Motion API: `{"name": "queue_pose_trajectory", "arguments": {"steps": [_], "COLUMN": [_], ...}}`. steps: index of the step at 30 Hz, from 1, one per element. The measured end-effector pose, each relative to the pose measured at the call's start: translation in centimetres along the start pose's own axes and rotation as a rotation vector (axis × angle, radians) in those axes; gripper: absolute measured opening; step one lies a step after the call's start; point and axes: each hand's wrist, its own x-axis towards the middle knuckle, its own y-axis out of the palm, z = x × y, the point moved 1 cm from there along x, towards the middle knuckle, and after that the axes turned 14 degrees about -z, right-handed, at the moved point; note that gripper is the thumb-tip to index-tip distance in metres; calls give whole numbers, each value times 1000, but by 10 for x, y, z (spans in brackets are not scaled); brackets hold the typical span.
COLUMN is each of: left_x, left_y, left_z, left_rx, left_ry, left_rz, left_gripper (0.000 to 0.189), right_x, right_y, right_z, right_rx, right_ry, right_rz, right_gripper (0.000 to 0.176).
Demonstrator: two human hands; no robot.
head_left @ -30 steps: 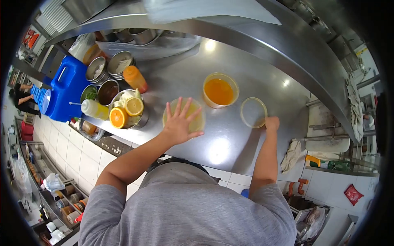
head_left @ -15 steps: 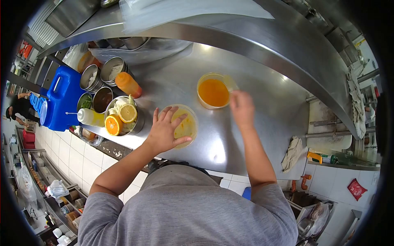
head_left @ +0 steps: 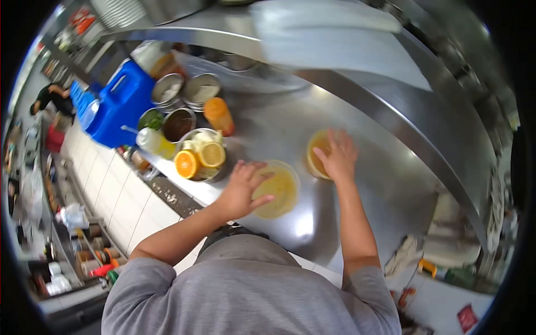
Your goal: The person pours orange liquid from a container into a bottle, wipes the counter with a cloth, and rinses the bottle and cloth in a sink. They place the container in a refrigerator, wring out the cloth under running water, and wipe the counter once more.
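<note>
My left hand point(head_left: 241, 192) reaches over the left edge of a round, clear plastic lid point(head_left: 283, 192) smeared with yellow, its fingers spread. To the right stands a clear plastic tub point(head_left: 310, 163) of orange liquid. My right hand point(head_left: 340, 157) is over the tub's right side, thumb across the top and fingers apart, hiding much of the liquid. Both the lid and the tub rest on the steel table point(head_left: 374, 190).
Left on the table are a bowl with a cut orange point(head_left: 187, 164) and lemon point(head_left: 212, 154), an orange squeeze bottle point(head_left: 218, 115), a yellow squeeze bottle point(head_left: 154, 143), metal bowls point(head_left: 202, 89) and a blue jerrycan point(head_left: 125, 100). A steel shelf point(head_left: 385, 92) overhangs the back. A person point(head_left: 53, 100) is far left.
My right hand has gone from the tub's right edge to over its top, fingers now spread. My left hand stays at the lid. The whole view has shifted and tilted.
</note>
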Motion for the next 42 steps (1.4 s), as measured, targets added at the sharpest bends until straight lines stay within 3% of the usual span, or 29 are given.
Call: {"name": "queue_pose_trajectory", "arguments": {"steps": [2,5,7,9,11,13,16,23,27,34,38,42], "left_x": [-3,-3,-5,-8,-21,-33,-43,-57,-73,-104,-128,-168], "left_y": [0,-3,-27,-51,-71,-83,-91,-113,-138,-192,-242,-292], "left_z": [1,-6,-8,-12,-6,3,9,21,38,100,158,233], "left_rx": [-194,-251,-281,-300,-306,-341,-383,-451,-488,-641,-692,-737], "left_ry": [3,29,13,-3,-57,-130,-209,-275,-328,-403,-423,-487], "left_rz": [-14,-14,-68,-118,-150,-171,-146,-188,-194,-167,-142,-157], "left_gripper": [52,49,49,46,46,42,40,37,37,39,38,37], "right_x": [-4,-7,-5,-18,-35,-56,-53,-32,4,79,127,183], "right_y": [4,3,26,15,-22,-2,13,3,-39,-53,-6,50], "right_z": [11,14,-30,-56,-48,-61,-70,-40,17,196,303,411], "right_rx": [-103,-112,102,87,558,1260,1373,1354,1405,1487,1601,1683], "right_ry": [124,130,43,329,952,1193,1271,1247,1076,902,823,838], "right_rz": [76,58,-138,-299,149,316,225,143,234,376,489,418], "right_gripper": [79,80,82,76,55,32,25,23,26,36,32,25]}}
